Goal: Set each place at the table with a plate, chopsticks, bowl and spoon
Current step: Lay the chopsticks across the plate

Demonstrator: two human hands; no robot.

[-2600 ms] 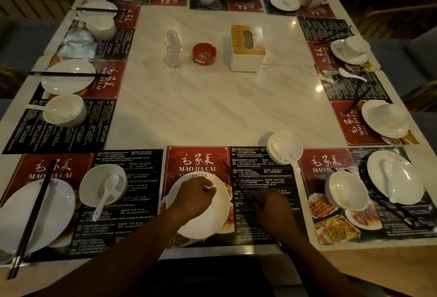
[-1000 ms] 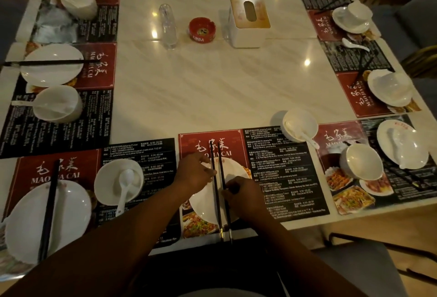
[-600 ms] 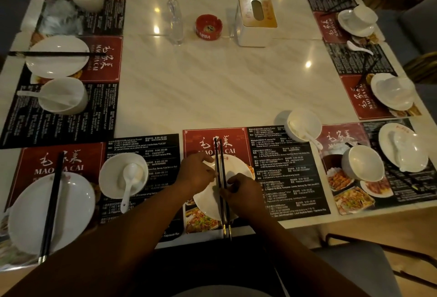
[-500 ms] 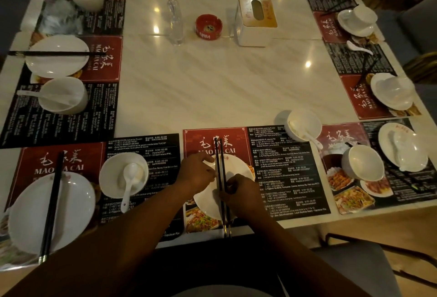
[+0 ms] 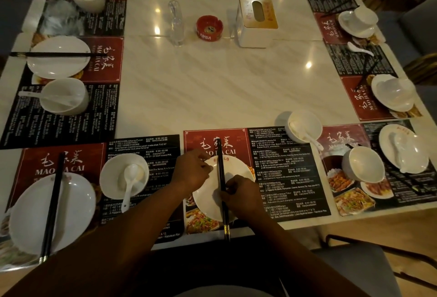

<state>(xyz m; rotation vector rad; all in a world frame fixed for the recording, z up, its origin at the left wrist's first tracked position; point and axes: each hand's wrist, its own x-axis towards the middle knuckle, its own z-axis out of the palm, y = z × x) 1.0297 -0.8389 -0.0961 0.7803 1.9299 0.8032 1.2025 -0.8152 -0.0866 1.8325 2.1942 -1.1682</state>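
Head view: right hand (image 5: 241, 196) pinching chopsticks (image 5: 221, 178), aligning them twelve-to-six across plate (image 5: 238, 166); left hand (image 5: 192, 170) gripping its rim, steadying.

A pair of black chopsticks (image 5: 221, 185) lies lengthwise across the round white plate (image 5: 212, 204) on the red-and-black printed placemat (image 5: 279, 178) at the near edge of the pale marble surface (image 5: 212, 83). The left hand (image 5: 192, 170) touches the plate's left rim; the right hand (image 5: 242, 196) pinches the chopsticks. A white bowl with a white spoon (image 5: 305, 128) sits up and right of the plate.
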